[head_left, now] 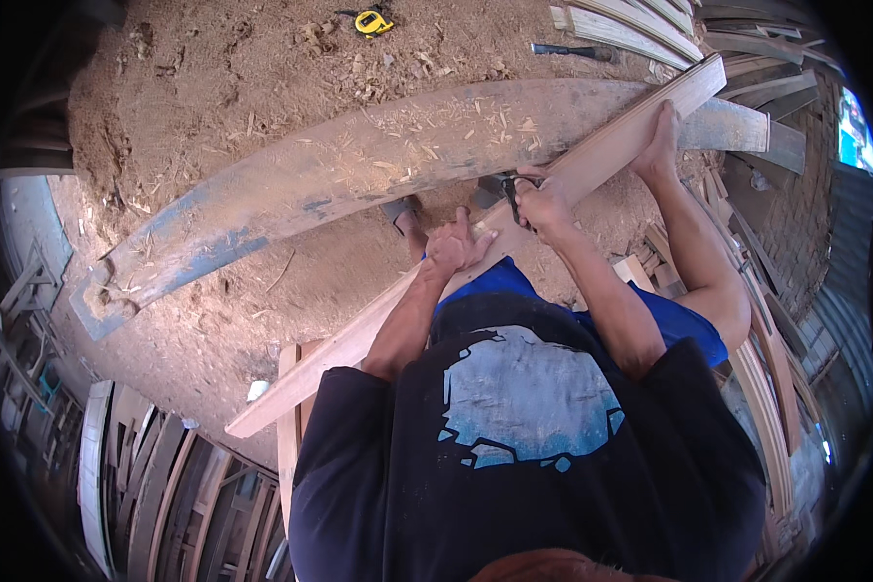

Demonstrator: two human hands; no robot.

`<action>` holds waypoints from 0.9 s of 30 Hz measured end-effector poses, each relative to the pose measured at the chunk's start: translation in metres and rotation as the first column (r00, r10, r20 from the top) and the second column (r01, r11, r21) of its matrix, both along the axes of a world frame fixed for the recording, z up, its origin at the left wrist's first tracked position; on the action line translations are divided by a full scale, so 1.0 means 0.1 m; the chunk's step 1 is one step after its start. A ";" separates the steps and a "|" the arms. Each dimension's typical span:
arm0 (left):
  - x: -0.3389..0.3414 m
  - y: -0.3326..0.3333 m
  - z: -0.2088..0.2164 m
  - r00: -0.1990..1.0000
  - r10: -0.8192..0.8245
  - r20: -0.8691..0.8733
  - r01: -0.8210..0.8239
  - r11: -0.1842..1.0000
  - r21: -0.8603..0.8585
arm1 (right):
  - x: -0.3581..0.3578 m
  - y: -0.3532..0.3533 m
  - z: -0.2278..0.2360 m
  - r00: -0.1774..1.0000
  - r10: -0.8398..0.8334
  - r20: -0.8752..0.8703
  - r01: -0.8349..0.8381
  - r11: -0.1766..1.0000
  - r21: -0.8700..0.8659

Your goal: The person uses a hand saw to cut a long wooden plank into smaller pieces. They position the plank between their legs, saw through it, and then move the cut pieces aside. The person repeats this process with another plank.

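A long pale wooden plank (597, 155) slants from the lower left to the upper right across my lap. My left hand (453, 244) presses on it from above, its fingers spread. To the right, my right hand (543, 206) is closed round a tool with a black looped handle (520, 187), right at the plank's edge. The tool's working end is mostly hidden, so its kind cannot be made out. My bare right foot (660, 145) rests against the plank near its upper end. Beneath the plank's upper part lies a wide curved board (359, 155), dusty and scattered with shavings.
Sawdust covers the ground (213, 78). A yellow tape measure (370, 21) lies at the top, with a dark-handled tool (565, 50) farther right. Cut wooden strips (630, 29) are piled at the upper right. Stacked boards (155, 485) stand at the lower left, near a small white object (258, 390).
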State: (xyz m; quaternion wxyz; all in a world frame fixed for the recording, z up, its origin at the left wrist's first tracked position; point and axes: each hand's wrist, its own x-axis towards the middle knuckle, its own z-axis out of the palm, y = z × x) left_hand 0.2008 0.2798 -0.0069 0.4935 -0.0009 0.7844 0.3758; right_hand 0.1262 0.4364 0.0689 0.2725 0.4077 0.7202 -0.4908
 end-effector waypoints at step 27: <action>0.06 0.03 -0.09 0.998 0.065 0.007 -0.065 0.996 0.057 | 0.25 0.10 0.12 0.992 -0.040 -0.116 0.025 0.992 -0.125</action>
